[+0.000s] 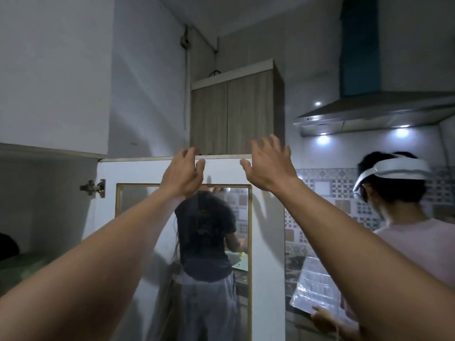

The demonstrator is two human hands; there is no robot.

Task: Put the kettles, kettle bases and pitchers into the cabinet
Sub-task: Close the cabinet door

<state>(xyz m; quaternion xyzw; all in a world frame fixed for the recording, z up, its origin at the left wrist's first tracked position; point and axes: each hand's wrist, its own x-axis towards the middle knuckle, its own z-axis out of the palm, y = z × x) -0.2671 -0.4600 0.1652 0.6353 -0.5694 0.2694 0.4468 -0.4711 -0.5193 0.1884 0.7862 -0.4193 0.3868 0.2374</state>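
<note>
Both of my arms are reaching upward toward the top edge of the open cabinet door (266, 242), a white panel standing at the centre of view with a gold-framed glass pane (138, 200) set into it. My left hand (183, 172) is hovering at about 11 o'clock from the pane's centre, its fingers curled loosely over the door's top edge and its thumb tip close to the white face; whether it is actually touching the edge I cannot tell, and it is gripping nothing else. My right hand (269, 163) is lifting at about 1 o'clock, fingers spread wide and palm empty, just beside the door's upper right corner and apart from it. The cabinet (49, 212) itself is lying open at 9 o'clock, its interior dim, with a metal hinge (93, 188) showing on the door's inner edge; a dark rounded shape at the far left edge is too cut off to identify, and no kettle, base or pitcher is showing clearly anywhere. A figure in a dark shirt (204, 232) is appearing in the pane. At 3 o'clock another person in a pale shirt (418, 239) is standing, wearing a white headset (394, 168) and holding a clear tray (315, 286). A wooden wall cupboard (234, 114) is hanging at 12 o'clock, and a lit range hood (369, 114) at 2 o'clock.
</note>
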